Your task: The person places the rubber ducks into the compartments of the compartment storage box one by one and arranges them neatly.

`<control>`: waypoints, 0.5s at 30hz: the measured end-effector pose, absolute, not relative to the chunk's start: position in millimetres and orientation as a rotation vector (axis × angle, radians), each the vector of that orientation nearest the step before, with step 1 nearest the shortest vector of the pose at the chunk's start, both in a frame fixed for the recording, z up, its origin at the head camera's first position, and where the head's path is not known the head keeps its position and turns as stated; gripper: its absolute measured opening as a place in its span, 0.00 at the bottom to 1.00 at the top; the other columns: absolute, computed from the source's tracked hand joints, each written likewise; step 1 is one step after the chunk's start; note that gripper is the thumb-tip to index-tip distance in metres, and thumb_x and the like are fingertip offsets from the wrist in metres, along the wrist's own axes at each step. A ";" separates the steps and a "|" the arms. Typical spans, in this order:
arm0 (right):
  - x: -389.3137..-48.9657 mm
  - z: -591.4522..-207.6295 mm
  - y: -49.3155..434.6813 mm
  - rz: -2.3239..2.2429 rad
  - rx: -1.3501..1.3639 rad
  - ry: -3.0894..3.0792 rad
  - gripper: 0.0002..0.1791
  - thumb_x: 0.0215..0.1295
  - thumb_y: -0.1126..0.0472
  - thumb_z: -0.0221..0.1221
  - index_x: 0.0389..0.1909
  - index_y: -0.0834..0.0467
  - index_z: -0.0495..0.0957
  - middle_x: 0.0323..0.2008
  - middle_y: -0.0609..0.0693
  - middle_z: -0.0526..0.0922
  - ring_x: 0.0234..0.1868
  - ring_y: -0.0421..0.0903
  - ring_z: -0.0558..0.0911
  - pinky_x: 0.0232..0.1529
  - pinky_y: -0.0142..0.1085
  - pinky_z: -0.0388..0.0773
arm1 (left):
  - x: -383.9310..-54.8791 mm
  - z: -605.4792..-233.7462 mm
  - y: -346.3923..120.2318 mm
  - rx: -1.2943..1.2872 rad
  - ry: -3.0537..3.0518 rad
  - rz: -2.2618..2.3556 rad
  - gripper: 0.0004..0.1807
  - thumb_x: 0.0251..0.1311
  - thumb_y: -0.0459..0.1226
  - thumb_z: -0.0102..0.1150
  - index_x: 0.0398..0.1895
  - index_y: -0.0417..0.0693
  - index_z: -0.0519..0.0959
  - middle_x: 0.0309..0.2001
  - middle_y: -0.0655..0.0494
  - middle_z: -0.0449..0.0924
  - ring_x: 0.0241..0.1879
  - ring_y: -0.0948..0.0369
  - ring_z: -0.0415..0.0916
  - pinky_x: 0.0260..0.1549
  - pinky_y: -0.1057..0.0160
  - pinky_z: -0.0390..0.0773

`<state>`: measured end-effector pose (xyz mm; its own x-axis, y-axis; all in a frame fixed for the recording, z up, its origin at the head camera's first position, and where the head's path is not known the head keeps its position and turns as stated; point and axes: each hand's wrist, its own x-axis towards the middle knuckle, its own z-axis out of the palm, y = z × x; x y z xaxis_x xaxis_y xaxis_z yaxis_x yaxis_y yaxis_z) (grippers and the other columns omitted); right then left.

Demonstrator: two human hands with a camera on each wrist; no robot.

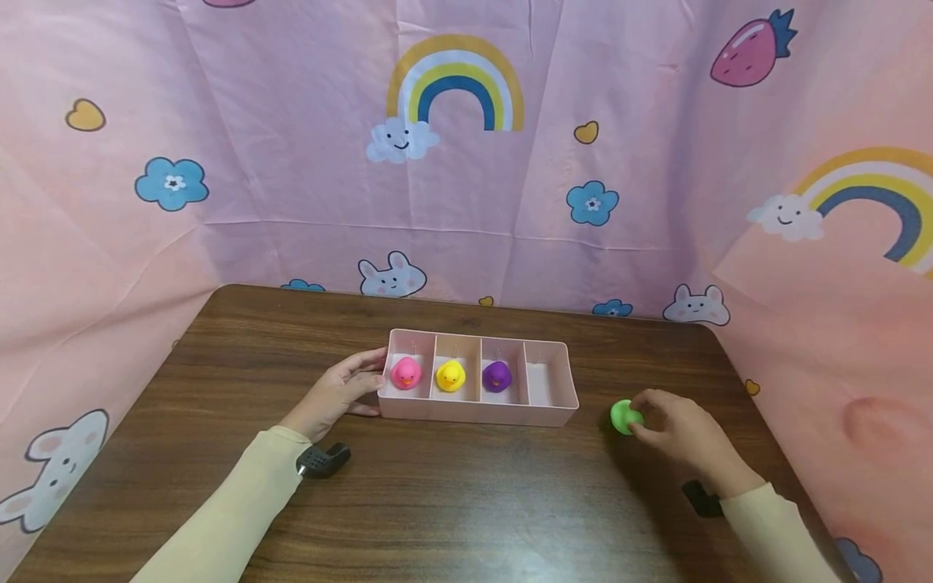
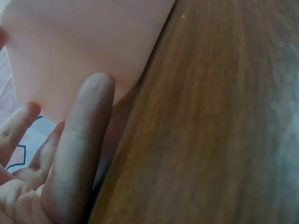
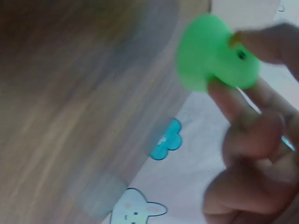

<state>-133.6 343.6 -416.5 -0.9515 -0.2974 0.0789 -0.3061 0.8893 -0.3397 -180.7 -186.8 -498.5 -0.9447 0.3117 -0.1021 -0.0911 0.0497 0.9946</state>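
A pale pink divided box (image 1: 466,411) stands on the table with its compartments in a row. A pink rubber duck (image 1: 406,373), a yellow rubber duck (image 1: 451,376) and a purple rubber duck (image 1: 497,376) sit in its first three compartments from the left; the rightmost holds none. My left hand (image 1: 338,390) rests against the box's left end, thumb and fingers fairly straight on the wall (image 2: 93,42) in the left wrist view. To the right of the box, my right hand (image 1: 688,433) pinches a green rubber duck (image 3: 205,53) by its head, between thumb and fingers.
The dark wood-grain table (image 1: 466,518) has rounded far corners. Pink patterned cloth (image 1: 291,121) hangs close behind it and along both sides. A dark strap-like camera piece (image 1: 324,460) sits at the left wrist, another (image 1: 702,498) at the right wrist.
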 end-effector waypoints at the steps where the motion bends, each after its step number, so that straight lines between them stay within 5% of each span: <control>1: -134.9 -414.4 342.1 0.555 0.488 -2.990 0.11 0.63 0.58 0.72 0.44 0.53 0.82 0.40 0.46 0.87 0.39 0.48 0.84 0.36 0.44 0.79 | -181.0 -498.3 -186.7 0.223 2.043 1.971 0.35 0.74 0.42 0.59 0.80 0.45 0.60 0.76 0.36 0.61 0.63 0.45 0.77 0.47 0.48 0.87; 15: -158.6 -412.8 290.9 0.666 0.662 -2.552 0.16 0.57 0.65 0.75 0.45 0.57 0.83 0.36 0.45 0.83 0.27 0.44 0.73 0.26 0.31 0.70 | -181.7 -500.0 -188.2 0.216 2.049 1.959 0.35 0.74 0.41 0.59 0.80 0.45 0.60 0.76 0.36 0.61 0.64 0.42 0.75 0.48 0.50 0.87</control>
<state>-158.6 290.9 -412.8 -0.7989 -0.3367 0.4984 -0.5374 0.7718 -0.3399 -181.7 -188.2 -500.0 -0.9445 0.3099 -0.1095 -0.0956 0.0597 0.9936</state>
